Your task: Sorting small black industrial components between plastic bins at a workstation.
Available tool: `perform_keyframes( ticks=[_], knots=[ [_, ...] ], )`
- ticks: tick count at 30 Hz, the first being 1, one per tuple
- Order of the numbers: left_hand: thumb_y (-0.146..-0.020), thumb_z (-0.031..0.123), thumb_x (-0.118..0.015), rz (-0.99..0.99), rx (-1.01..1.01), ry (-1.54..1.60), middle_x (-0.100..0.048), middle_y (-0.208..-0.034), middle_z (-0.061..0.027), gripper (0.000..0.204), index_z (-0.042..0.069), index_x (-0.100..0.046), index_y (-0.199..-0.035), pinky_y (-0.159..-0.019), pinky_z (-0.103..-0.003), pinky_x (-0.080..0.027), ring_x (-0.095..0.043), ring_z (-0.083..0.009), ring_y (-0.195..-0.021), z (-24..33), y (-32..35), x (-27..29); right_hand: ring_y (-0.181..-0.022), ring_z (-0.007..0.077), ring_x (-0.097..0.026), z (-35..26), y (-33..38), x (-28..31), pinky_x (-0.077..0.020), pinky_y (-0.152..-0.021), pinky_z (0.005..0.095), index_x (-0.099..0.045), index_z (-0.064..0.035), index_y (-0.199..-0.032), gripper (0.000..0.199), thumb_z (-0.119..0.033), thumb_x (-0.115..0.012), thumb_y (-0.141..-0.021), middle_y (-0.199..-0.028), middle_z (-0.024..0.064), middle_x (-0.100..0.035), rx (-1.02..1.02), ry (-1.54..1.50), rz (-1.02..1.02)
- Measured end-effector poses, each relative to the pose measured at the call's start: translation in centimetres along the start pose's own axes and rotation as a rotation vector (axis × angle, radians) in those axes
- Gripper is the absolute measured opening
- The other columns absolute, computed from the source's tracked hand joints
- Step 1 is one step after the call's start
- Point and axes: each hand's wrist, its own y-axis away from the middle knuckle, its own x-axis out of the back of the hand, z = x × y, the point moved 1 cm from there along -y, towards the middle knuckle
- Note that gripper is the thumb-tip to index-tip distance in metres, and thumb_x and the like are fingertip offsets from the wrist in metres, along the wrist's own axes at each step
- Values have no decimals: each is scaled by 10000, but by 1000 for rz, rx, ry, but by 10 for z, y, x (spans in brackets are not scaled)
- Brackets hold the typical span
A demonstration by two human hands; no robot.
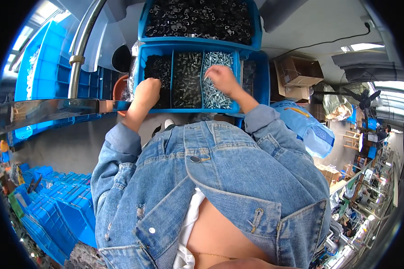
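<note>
A blue divided bin [173,109] lies in front of me with three compartments side by side. My left hand [148,93] is closed over the left compartment, which holds small black parts [163,67]; what its fingers hold, if anything, is hidden. Over the right compartment, my right hand [223,80] has its fingertips drawn together just above a heap of silver screws [217,99]. Whether a screw is between those fingers is too small to tell. Small dark greenish-grey metal parts [187,76] fill the middle compartment, between my hands.
Beyond it, another blue bin [202,41] holds many black looped pieces. A metal pole [78,67] and a bar [45,110] stand at the left, near blue crates [67,201]. Cardboard boxes [300,71] and a blue plastic bag [316,134] are at the right.
</note>
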Motion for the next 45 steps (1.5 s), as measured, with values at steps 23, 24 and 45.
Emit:
perform_keyframes(
  ticks=[23, 24, 45],
  knots=[
    [-842, 152, -555, 47, 356, 1998, -529, -740, 30, 103, 58, -596, -843, -614, -198, -416, -496, -70, -673, 4, 32, 30, -717, 260, -646, 61, -197, 55, -509, -653, 356, -678, 2, -958, 363, -322, -656, -797, -815, 179, -668, 158, 371, -60],
    [-843, 156, -561, -86, 298, 2071, -544, -769, 24, 94, 68, -590, -832, -618, -199, -424, -500, -72, -677, 8, 23, 29, -717, 260, -646, 68, -198, 56, -509, -653, 356, -678, 2, -958, 363, -322, -656, -797, -815, 179, -668, 143, 380, -43],
    [-671, 226, -709, -173, 8, -119, -649, -769, -121, 123, 119, -693, -730, -633, -388, -520, -644, -302, -745, 63, 3, 41, -651, 156, -499, -14, -72, 63, -430, -533, 256, -561, -45, -875, 164, -152, -441, -841, -810, 86, -554, -349, -1322, -382]
  ],
)
